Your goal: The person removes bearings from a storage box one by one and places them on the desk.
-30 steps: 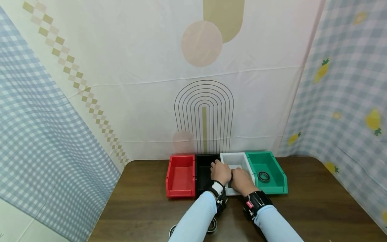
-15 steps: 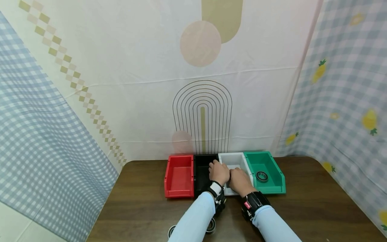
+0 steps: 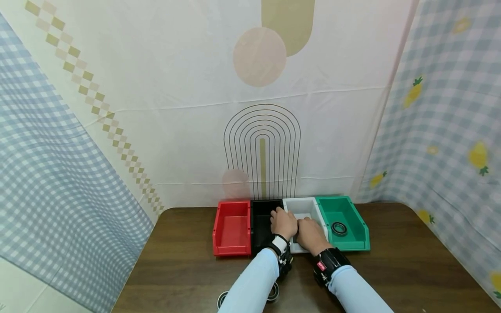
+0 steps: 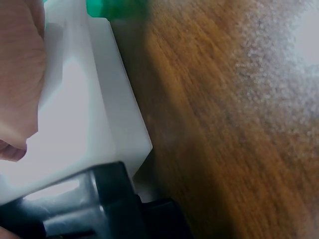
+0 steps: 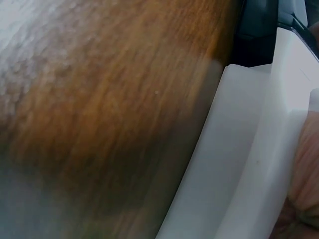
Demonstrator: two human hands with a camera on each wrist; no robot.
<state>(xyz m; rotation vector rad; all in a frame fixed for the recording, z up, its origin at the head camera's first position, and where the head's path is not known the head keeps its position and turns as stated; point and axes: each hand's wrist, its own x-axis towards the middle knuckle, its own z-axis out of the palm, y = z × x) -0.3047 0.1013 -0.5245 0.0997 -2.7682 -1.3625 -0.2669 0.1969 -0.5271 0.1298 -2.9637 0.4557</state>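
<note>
In the head view my left hand (image 3: pixel 283 224) is over the border between the black bin (image 3: pixel 261 208) and the white bin (image 3: pixel 298 202), fingers bent toward the black side. My right hand (image 3: pixel 311 234) reaches down into the white bin, right beside the left one. Its fingers are mostly hidden, and I cannot tell what either hand holds. The left wrist view shows the right hand (image 4: pixel 20 74) bent inside the white bin wall (image 4: pixel 75 99). At the right wrist view's edge, skin of a hand (image 5: pixel 306 164) shows behind the white wall (image 5: pixel 249 164).
A ball bearing (image 3: pixel 339 228) lies in the green bin (image 3: pixel 362 232) on the right. The red bin (image 3: pixel 232 251) stands at the left end of the row. Two more bearings, one by the left sleeve (image 3: pixel 222 299) and one beyond it (image 3: pixel 274 292), lie on the wooden table (image 3: pixel 176 261).
Both hands stay at the black and white bins with hardly any movement. The whole head view has shifted slightly since one second ago.
</note>
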